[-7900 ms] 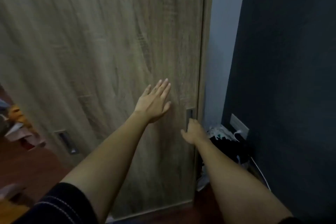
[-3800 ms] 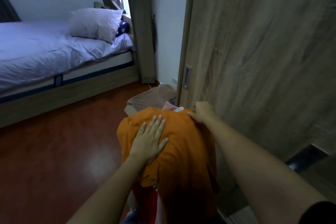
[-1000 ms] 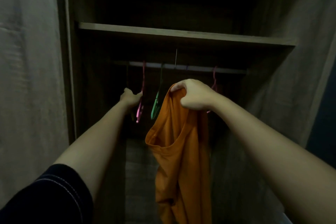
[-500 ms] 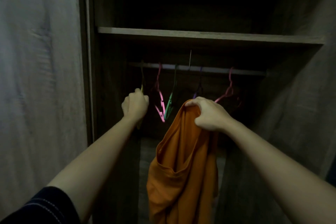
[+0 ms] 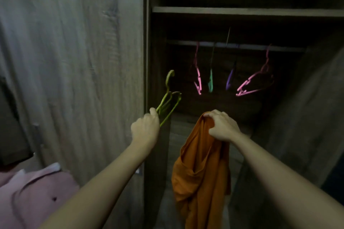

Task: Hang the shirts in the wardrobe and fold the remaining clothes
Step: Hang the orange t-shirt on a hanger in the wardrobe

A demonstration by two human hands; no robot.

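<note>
Here, the fingers (image 5: 153, 113) of the left hand (image 5: 145, 129) are curled closed round one end of a green hanger (image 5: 168, 101). The hanger rises from the fist toward one o'clock, with its hook uppermost and clear of the rail. The fingers (image 5: 214, 116) of the right hand (image 5: 224, 126) are bunched tight on the top edge of the orange shirt (image 5: 202, 173). The cloth falls from this grip toward six o'clock in loose folds, in front of the open wardrobe (image 5: 158, 61), and runs out of view at the lower edge. Hanger and shirt are near each other but apart. At twelve o'clock of the right hand, the rail (image 5: 288, 48) carries four hangers. From nine toward three o'clock these are a pink hanger (image 5: 197, 78), a teal hanger (image 5: 210, 82), a purple hanger (image 5: 230, 78) and a second pink hanger (image 5: 255, 83), which is turned more broadside. A shelf (image 5: 242, 12) lies above the rail. At nine o'clock of the left hand stands the wood-grain door (image 5: 74, 61). At seven o'clock, a pink garment (image 5: 33, 195) lies in the corner of view.
</note>
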